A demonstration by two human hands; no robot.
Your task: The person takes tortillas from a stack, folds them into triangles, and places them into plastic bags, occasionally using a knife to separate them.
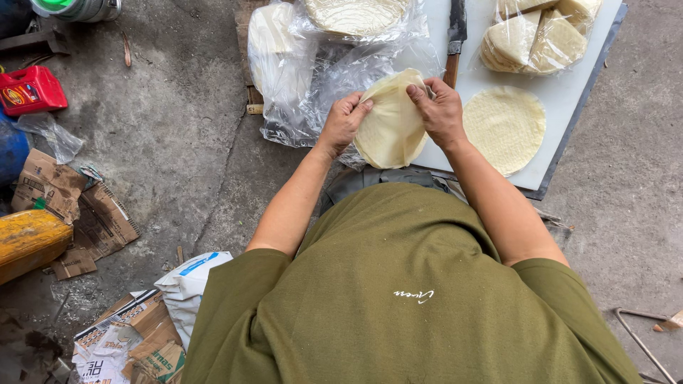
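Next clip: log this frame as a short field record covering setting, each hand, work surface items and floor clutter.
setting: concrete floor, head view looking down over a green shirt
left hand: grips left edge of the held wrapper stack
right hand: grips its top right edge
board: white, carries a flat round stack, bagged wedge-cut wrappers and a knife
plastic bags: clear, left of board, more wrappers inside
floor clutter: torn cardboard, red container

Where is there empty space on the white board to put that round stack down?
Bare board lies between the knife, the bagged wedges and the flat round stack. The board's left end is crowded with plastic bags.
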